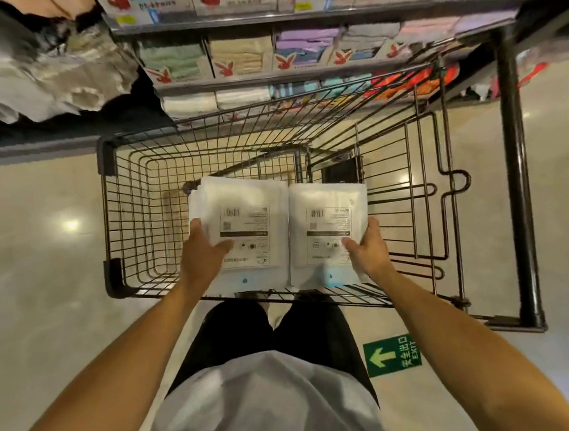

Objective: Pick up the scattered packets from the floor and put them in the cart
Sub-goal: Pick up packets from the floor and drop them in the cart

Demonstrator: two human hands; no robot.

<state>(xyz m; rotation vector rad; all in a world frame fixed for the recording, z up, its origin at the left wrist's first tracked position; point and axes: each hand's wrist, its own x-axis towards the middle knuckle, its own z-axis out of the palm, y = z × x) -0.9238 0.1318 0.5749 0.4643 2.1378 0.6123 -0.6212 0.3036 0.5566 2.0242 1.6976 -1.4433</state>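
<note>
Two white packets with printed labels are held side by side over the black wire cart (110, 210). My left hand (204, 253) grips the left packet (245, 218) at its near left edge, thumb on top. My right hand (368, 245) grips the right packet (328, 218) at its near right corner. More white packets seem stacked under the left one. Both packets hover above the cart's basket, near its handle end. The basket floor under them looks bare.
Shelves (298, 73) of boxed towels stand right beyond the cart. The cart's black handle bar (518, 195) runs along the right. A green exit sign (391, 355) is stuck on the glossy beige floor (40, 271). My legs stand against the cart's near rim.
</note>
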